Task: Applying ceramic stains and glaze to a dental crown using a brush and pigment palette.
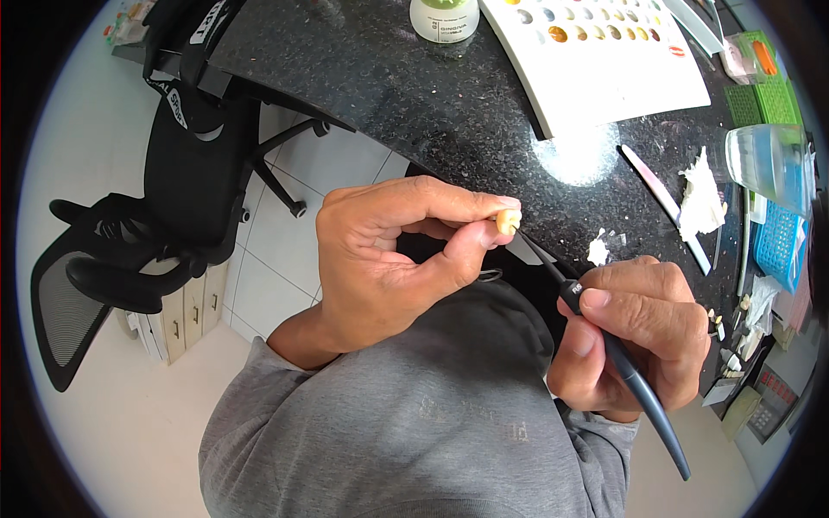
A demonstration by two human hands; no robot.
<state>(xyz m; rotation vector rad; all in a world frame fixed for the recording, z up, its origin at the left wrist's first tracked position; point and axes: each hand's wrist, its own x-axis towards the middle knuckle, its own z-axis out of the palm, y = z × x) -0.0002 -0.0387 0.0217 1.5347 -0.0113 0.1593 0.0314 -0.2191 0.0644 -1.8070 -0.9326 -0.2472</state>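
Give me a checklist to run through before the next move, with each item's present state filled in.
1. Tooth-shaped piece pinched between thumb and finger of the left hand: ok.
2. Slim dark tool gripped in the right hand: ok.
3. Tool's thin end directed at the piece: ok.
4. Thin end actually touching the piece: cannot tell, too small to make out.
5. Whole surface of the piece in sight: not ok, the fingertips cover part of it.
6. Crumpled white tissue on the dark counter, apart from both hands: ok.
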